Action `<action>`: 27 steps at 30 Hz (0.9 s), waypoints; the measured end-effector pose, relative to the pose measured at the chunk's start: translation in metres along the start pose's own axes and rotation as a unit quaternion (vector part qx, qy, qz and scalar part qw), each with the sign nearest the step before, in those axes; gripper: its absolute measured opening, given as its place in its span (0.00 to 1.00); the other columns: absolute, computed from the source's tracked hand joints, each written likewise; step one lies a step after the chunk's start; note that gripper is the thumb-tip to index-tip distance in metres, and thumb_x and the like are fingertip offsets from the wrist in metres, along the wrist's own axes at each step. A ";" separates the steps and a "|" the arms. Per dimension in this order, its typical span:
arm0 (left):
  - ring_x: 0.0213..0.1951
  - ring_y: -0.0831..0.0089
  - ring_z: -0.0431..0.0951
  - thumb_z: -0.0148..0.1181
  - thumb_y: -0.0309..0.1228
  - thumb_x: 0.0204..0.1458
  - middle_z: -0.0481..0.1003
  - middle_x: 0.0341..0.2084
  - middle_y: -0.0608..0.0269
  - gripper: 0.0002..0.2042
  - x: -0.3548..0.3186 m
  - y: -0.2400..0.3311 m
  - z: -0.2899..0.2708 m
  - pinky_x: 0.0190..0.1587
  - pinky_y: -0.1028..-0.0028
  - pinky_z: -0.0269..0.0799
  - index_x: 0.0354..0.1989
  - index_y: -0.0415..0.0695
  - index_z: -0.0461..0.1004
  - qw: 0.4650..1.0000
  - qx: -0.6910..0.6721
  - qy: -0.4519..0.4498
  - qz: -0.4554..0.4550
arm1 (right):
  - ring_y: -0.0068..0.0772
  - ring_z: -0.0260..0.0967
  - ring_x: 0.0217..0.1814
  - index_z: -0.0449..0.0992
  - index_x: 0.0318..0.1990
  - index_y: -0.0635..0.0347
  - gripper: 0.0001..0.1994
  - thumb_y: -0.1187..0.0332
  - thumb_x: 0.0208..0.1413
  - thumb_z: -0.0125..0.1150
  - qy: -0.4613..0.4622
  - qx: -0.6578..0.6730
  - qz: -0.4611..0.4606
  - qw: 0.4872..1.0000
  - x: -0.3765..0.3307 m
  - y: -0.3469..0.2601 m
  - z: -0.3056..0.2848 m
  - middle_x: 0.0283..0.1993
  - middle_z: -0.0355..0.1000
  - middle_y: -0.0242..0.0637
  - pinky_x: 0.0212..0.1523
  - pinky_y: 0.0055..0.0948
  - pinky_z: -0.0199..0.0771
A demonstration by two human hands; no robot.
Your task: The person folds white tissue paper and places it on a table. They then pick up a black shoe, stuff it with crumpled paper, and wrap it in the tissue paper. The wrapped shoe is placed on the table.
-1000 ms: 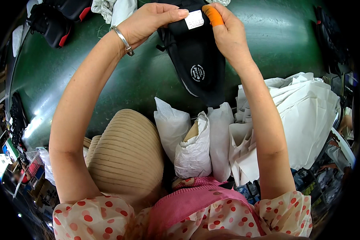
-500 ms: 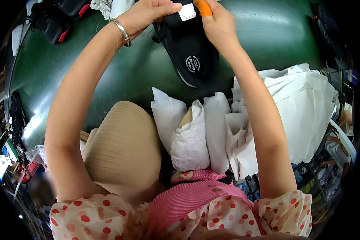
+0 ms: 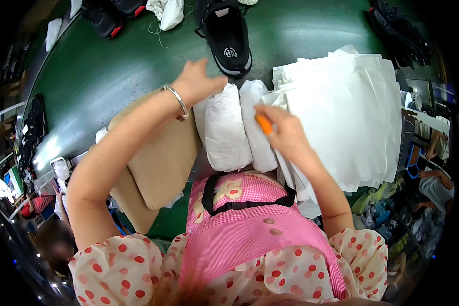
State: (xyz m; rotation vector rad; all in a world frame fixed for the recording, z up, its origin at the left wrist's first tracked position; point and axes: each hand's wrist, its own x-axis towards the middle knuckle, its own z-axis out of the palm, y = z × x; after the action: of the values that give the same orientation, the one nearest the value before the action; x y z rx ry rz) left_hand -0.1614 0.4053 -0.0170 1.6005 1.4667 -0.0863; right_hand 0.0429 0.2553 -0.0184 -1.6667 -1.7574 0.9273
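Observation:
A black shoe (image 3: 237, 51) with a dark insole lies on the green worktable, its heel toward me. My left hand (image 3: 196, 84), with a silver bangle at the wrist, is just below the heel and left of it. Its fingers are apart and nothing shows in them. Below that hand stand white paper-wrapped wads (image 3: 226, 135). My right hand (image 3: 285, 132), an orange cover on one finger, hovers by the right-hand white wad (image 3: 255, 102) and the edge of a stack of white paper sheets (image 3: 351, 117). Its fingers are bent, slightly blurred and apart, with nothing visible between them.
Beige ribbed pieces (image 3: 163, 163) stand under my left forearm. Crumpled white paper (image 3: 171, 13) with loose thread lies at the far side of the table (image 3: 112, 71). Other black shoes (image 3: 101, 18) sit far left, and more shoes (image 3: 395, 33) lie far right.
Both hands have let go of the shoe and come back toward me. The shoe now lies farther off on the table. My left hand has opened; my right hand has moved down to the wads.

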 end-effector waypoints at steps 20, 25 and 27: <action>0.33 0.78 0.73 0.60 0.35 0.48 0.76 0.31 0.63 0.16 -0.082 -0.009 0.064 0.38 0.76 0.70 0.41 0.37 0.73 0.972 -0.234 -0.004 0.028 | 0.44 0.70 0.46 0.70 0.49 0.61 0.18 0.67 0.50 0.59 -0.021 0.070 -0.008 0.997 -0.091 0.005 0.015 0.45 0.70 0.47 0.46 0.33 0.69; 0.37 0.77 0.75 0.59 0.33 0.52 0.75 0.37 0.63 0.17 -0.142 0.023 0.013 0.40 0.75 0.71 0.48 0.38 0.70 0.882 -0.453 0.080 0.098 | 0.46 0.64 0.56 0.59 0.59 0.60 0.35 0.58 0.44 0.67 -0.030 0.182 0.027 0.983 -0.093 -0.038 -0.008 0.53 0.66 0.51 0.54 0.34 0.63; 0.39 0.76 0.75 0.59 0.33 0.52 0.75 0.39 0.63 0.18 -0.154 0.028 0.002 0.42 0.74 0.72 0.49 0.38 0.69 0.834 -0.523 0.125 0.120 | 0.43 0.64 0.57 0.57 0.60 0.59 0.38 0.58 0.42 0.69 -0.012 0.223 0.006 0.975 -0.086 -0.052 -0.013 0.54 0.66 0.48 0.55 0.34 0.62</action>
State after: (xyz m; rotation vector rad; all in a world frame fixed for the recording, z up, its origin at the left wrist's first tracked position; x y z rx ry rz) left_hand -0.1817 0.2931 0.0903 0.8522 1.1245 0.9528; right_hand 0.0279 0.1717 0.0367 -1.3785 -1.4193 1.2450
